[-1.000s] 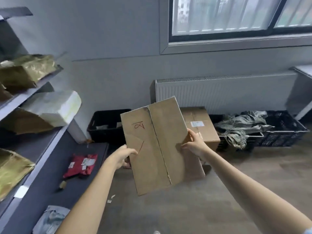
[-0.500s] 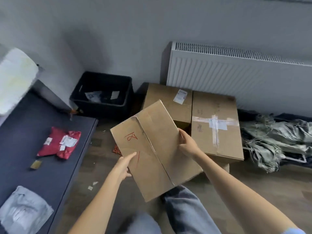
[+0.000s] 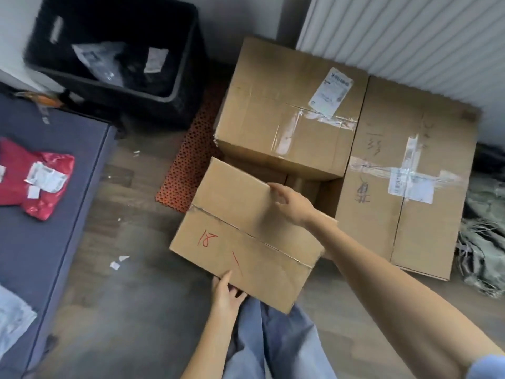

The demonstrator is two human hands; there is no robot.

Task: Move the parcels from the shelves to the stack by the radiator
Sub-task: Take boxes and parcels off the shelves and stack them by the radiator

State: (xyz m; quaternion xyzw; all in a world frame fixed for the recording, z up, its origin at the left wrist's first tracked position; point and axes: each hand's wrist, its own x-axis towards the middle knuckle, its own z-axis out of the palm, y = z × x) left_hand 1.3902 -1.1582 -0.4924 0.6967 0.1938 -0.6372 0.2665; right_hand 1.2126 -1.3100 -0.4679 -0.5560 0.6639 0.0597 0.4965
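The left hand is gripping the near edge of the cardboard parcel at lower centre of the frame, thumb lying on top, fingers curling underneath. The right hand is reaching over the parcel's far right side; blur is hiding whether its fingers are grasping the edge or only touching it. The parcel, marked with red writing, is hanging tilted in front of two taped boxes standing by the white radiator at upper right. A black crate is sitting at upper left, and a red packet is lying on the grey shelf at left.
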